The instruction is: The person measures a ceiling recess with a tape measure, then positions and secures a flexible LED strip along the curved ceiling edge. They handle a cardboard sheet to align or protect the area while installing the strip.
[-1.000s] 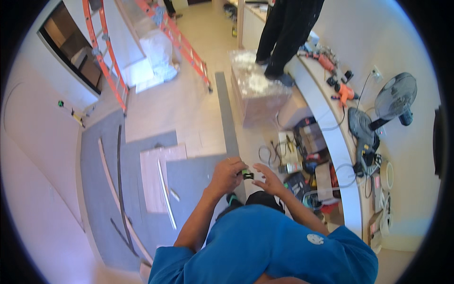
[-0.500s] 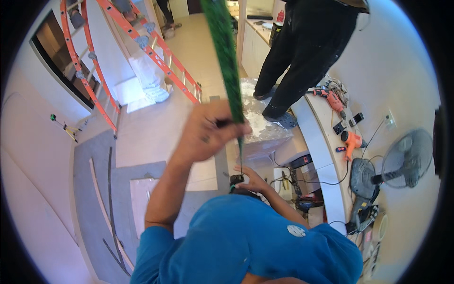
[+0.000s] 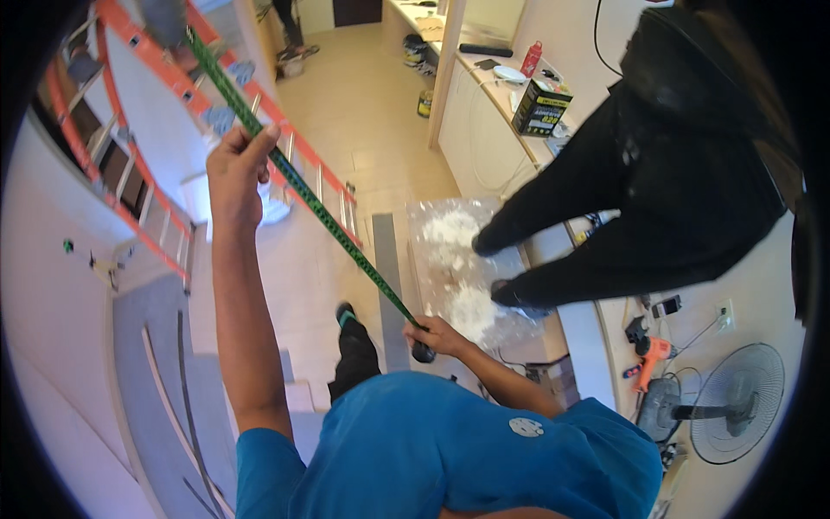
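From my remote post, I have the left hand [image 3: 238,177] closed on the green measuring tape [image 3: 346,242], its free end reaching past the grip, while the right hand [image 3: 437,336] holds the dark case [image 3: 423,352] in front of the blue shirt [image 3: 389,445]. The tape runs straight and slanting between the two, left of a co-worker [image 3: 648,173] standing on a plastic-covered platform [image 3: 438,277], an orange ladder [image 3: 316,164] beyond.

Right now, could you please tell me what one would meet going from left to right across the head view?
Left hand, dark shoe with teal trim, right hand, red bottle, orange power tool, round fan head.
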`<state>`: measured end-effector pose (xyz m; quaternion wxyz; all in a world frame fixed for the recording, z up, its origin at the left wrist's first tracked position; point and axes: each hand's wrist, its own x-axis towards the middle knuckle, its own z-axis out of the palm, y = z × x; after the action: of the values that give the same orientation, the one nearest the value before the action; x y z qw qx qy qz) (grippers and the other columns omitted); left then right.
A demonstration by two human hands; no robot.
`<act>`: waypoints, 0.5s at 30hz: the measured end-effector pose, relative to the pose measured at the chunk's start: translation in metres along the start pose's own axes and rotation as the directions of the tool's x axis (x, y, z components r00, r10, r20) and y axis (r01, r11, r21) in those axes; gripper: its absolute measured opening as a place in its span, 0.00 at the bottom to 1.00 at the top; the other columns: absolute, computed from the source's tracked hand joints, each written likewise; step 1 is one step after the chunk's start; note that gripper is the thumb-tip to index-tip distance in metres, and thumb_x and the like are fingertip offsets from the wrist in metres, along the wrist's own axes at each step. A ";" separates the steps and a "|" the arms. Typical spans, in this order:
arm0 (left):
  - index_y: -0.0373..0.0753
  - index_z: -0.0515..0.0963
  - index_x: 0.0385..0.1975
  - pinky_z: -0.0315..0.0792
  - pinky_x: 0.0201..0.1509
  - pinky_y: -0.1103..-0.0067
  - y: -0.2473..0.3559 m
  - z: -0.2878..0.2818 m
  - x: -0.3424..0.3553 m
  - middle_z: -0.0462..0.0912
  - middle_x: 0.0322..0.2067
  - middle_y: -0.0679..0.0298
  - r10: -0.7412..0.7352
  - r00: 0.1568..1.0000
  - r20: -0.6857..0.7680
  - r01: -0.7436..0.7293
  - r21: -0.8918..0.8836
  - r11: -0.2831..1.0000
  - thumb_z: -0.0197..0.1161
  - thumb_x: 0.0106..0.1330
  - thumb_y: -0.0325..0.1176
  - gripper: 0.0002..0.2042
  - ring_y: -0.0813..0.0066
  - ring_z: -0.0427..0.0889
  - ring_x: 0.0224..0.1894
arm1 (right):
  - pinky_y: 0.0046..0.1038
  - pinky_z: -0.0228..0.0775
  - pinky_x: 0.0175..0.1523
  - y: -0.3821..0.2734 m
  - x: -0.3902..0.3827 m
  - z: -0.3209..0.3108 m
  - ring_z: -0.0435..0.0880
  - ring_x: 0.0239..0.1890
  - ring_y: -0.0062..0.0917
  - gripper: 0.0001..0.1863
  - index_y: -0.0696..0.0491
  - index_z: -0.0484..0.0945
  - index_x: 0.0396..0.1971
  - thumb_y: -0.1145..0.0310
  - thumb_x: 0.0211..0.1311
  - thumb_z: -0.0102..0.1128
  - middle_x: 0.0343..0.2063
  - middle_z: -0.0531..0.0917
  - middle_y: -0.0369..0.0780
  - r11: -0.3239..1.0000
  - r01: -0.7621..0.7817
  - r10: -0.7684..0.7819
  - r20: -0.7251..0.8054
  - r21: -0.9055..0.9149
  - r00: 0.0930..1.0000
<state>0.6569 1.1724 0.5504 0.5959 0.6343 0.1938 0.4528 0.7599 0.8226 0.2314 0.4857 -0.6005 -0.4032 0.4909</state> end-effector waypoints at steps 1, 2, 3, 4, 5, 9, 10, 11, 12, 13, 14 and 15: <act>0.38 0.82 0.35 0.58 0.22 0.87 -0.026 -0.002 0.037 0.69 0.19 0.77 -0.036 0.999 0.002 0.036 -0.025 0.999 0.73 0.65 0.39 0.11 0.89 0.62 0.19 | 0.24 0.73 0.44 -0.003 0.023 -0.011 0.81 0.36 0.18 0.15 0.57 0.80 0.39 0.61 0.78 0.54 0.29 0.82 0.35 0.999 -0.006 0.006 -0.003 0.032 1.000; 0.38 0.83 0.40 0.58 0.22 0.87 -0.050 -0.004 0.071 0.68 0.20 0.77 -0.083 0.997 0.002 0.083 -0.048 0.995 0.73 0.66 0.40 0.13 0.89 0.62 0.19 | 0.24 0.73 0.44 -0.009 0.041 -0.020 0.81 0.36 0.19 0.15 0.58 0.81 0.39 0.61 0.78 0.53 0.30 0.82 0.35 0.997 -0.021 0.021 -0.002 0.069 1.000; 0.39 0.82 0.42 0.59 0.21 0.87 -0.072 0.002 0.102 0.69 0.21 0.77 -0.120 0.992 0.034 0.122 -0.091 0.988 0.71 0.68 0.43 0.14 0.89 0.62 0.19 | 0.24 0.74 0.45 -0.018 0.060 -0.034 0.82 0.36 0.19 0.15 0.58 0.81 0.40 0.61 0.78 0.53 0.30 0.83 0.36 0.994 -0.036 0.036 0.000 0.103 0.999; 0.39 0.82 0.43 0.59 0.21 0.88 -0.093 0.009 0.128 0.69 0.22 0.77 -0.164 0.984 0.070 0.171 -0.128 0.977 0.69 0.70 0.45 0.15 0.90 0.63 0.19 | 0.25 0.75 0.43 -0.024 0.075 -0.045 0.83 0.34 0.21 0.16 0.58 0.81 0.42 0.59 0.79 0.52 0.29 0.83 0.36 0.978 -0.080 0.082 -0.006 0.191 0.997; 0.40 0.82 0.45 0.61 0.21 0.86 -0.113 0.014 0.151 0.70 0.22 0.75 -0.206 0.969 0.137 0.225 -0.137 0.965 0.64 0.73 0.50 0.18 0.88 0.65 0.19 | 0.26 0.77 0.41 -0.030 0.088 -0.053 0.84 0.32 0.23 0.18 0.58 0.81 0.44 0.57 0.79 0.51 0.29 0.83 0.37 0.952 -0.125 0.130 0.002 0.280 0.991; 0.41 0.77 0.38 0.64 0.20 0.83 -0.232 0.033 0.188 0.72 0.23 0.71 -0.371 0.846 0.383 0.420 -0.050 0.906 0.60 0.72 0.46 0.14 0.83 0.69 0.18 | 0.28 0.81 0.37 -0.061 0.137 -0.081 0.87 0.28 0.27 0.21 0.59 0.78 0.50 0.55 0.79 0.51 0.29 0.83 0.38 0.809 -0.213 0.251 0.006 0.548 0.968; 0.40 0.77 0.38 0.65 0.21 0.83 -0.262 0.033 0.182 0.74 0.24 0.70 -0.418 0.751 0.511 0.476 0.019 0.879 0.60 0.70 0.43 0.12 0.83 0.71 0.20 | 0.28 0.81 0.37 -0.063 0.146 -0.087 0.87 0.28 0.28 0.21 0.58 0.78 0.50 0.54 0.78 0.51 0.29 0.83 0.39 0.799 -0.213 0.279 -0.034 0.563 0.960; 0.41 0.77 0.36 0.66 0.21 0.82 -0.292 0.035 0.173 0.74 0.25 0.70 -0.482 0.665 0.571 0.488 0.157 0.859 0.62 0.69 0.45 0.13 0.82 0.71 0.21 | 0.29 0.81 0.36 -0.062 0.158 -0.093 0.87 0.28 0.28 0.21 0.58 0.78 0.50 0.53 0.78 0.51 0.30 0.83 0.39 0.790 -0.210 0.304 -0.071 0.575 0.950; 0.40 0.80 0.39 0.68 0.23 0.81 -0.322 0.037 0.163 0.76 0.25 0.69 -0.624 0.505 0.596 0.556 0.328 0.763 0.64 0.68 0.47 0.15 0.81 0.71 0.21 | 0.30 0.81 0.35 -0.060 0.170 -0.103 0.87 0.27 0.29 0.22 0.57 0.78 0.50 0.52 0.78 0.52 0.30 0.83 0.40 0.785 -0.209 0.327 -0.103 0.583 0.939; 0.39 0.82 0.42 0.71 0.23 0.79 -0.328 0.044 0.152 0.77 0.25 0.69 -0.694 0.406 0.595 0.561 0.437 0.703 0.66 0.67 0.48 0.18 0.80 0.73 0.21 | 0.29 0.81 0.36 -0.054 0.181 -0.110 0.87 0.28 0.29 0.21 0.57 0.79 0.50 0.52 0.77 0.53 0.30 0.83 0.39 0.764 -0.203 0.355 -0.136 0.613 0.925; 0.38 0.83 0.45 0.73 0.23 0.80 -0.372 0.043 0.135 0.79 0.26 0.68 -0.711 0.358 0.606 0.509 0.511 0.692 0.67 0.67 0.48 0.19 0.80 0.75 0.22 | 0.29 0.81 0.36 -0.051 0.192 -0.117 0.87 0.28 0.28 0.21 0.57 0.78 0.51 0.53 0.77 0.52 0.29 0.83 0.39 0.754 -0.205 0.378 -0.156 0.624 0.912; 0.38 0.83 0.45 0.73 0.24 0.80 -0.380 0.048 0.129 0.79 0.26 0.68 -0.755 0.238 0.612 0.549 0.556 0.624 0.67 0.68 0.48 0.19 0.80 0.76 0.22 | 0.29 0.81 0.35 -0.043 0.204 -0.128 0.87 0.28 0.28 0.20 0.57 0.78 0.51 0.54 0.78 0.52 0.29 0.83 0.39 0.742 -0.203 0.402 -0.182 0.639 0.897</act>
<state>0.8736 1.3278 0.2463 0.6696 0.6856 0.1973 -0.2066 0.9243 1.0036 0.2394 0.6207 -0.5404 -0.0397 0.5667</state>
